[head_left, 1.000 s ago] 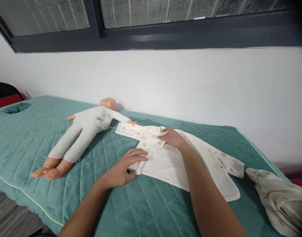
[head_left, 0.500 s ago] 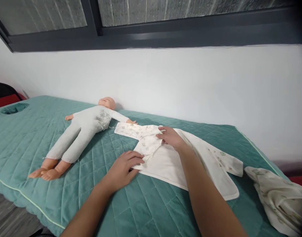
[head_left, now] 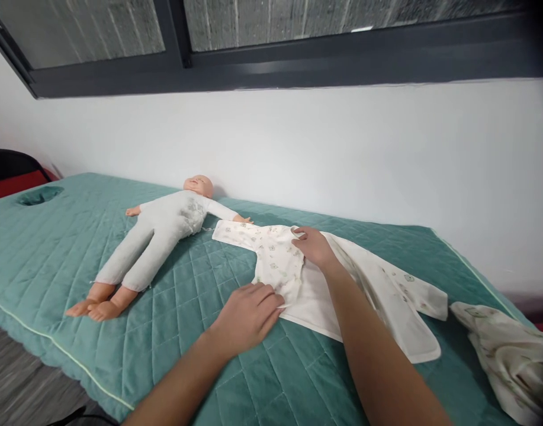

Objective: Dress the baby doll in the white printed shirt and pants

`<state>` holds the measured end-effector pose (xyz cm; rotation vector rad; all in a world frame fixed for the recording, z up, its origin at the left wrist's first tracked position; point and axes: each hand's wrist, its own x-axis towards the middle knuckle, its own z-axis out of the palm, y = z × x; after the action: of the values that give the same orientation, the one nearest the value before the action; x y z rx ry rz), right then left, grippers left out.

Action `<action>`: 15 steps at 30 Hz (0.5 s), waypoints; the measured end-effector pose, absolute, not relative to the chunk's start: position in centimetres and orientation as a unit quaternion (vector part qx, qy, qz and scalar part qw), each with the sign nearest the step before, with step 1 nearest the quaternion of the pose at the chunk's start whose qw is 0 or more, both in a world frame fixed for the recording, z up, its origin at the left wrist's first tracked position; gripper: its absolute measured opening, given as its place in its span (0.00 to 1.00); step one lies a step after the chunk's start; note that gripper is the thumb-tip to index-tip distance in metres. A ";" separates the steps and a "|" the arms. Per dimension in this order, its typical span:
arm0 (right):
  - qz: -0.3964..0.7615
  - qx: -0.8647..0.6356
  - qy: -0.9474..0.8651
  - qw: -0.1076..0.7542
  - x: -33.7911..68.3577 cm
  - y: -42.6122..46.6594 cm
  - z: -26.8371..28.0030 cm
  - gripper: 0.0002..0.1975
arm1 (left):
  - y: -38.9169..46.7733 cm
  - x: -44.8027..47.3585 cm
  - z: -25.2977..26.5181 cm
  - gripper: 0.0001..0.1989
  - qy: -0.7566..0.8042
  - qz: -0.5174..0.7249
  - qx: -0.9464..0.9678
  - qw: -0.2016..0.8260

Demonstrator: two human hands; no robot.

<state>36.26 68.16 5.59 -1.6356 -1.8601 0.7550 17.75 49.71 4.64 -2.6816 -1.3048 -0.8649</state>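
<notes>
A white baby shirt [head_left: 278, 257] with small printed motifs lies spread on the quilted green cover, its front opened and one sleeve pointing left. Near its collar, my right hand [head_left: 314, 248] pinches the edge of the left front panel. My left hand [head_left: 251, 313] is closed on that panel's lower corner at the hem; its fingertips are partly hidden. The right front panel [head_left: 386, 296] is folded out to the right. Left of the shirt, a baby doll [head_left: 164, 222] in a white cloth body lies on its back, one hand by the sleeve cuff.
A crumpled printed white cloth [head_left: 515, 361] rests at the right edge of the green-covered bed [head_left: 200, 284]. A hole [head_left: 40, 195] opens in the cover at far left. Behind stand a white wall [head_left: 298, 154] and a dark window frame [head_left: 262, 71].
My left hand has moved right along the hem, drawing the left front panel flatter and straighter. My right hand stays at the collar edge. The view has shifted slightly.
</notes>
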 end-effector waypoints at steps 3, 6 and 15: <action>0.244 -0.625 -0.695 0.258 36.2 68.2 5.6 0.19 | 49.8 18.7 4.7 0.11 -0.428 -0.250 -0.868 0.026; 0.227 -0.638 -0.692 0.248 36.1 68.3 5.3 0.20 | 49.9 19.6 4.8 0.12 -0.445 -0.231 -0.865 0.025; 0.365 -0.576 -0.665 0.305 35.3 67.6 6.2 0.20 | 50.1 18.9 4.4 0.11 -0.599 -0.403 -0.676 -0.147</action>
<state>35.32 67.61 6.22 -1.5249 -1.7612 0.9674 18.94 50.12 4.42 -2.3493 -2.0815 -1.4001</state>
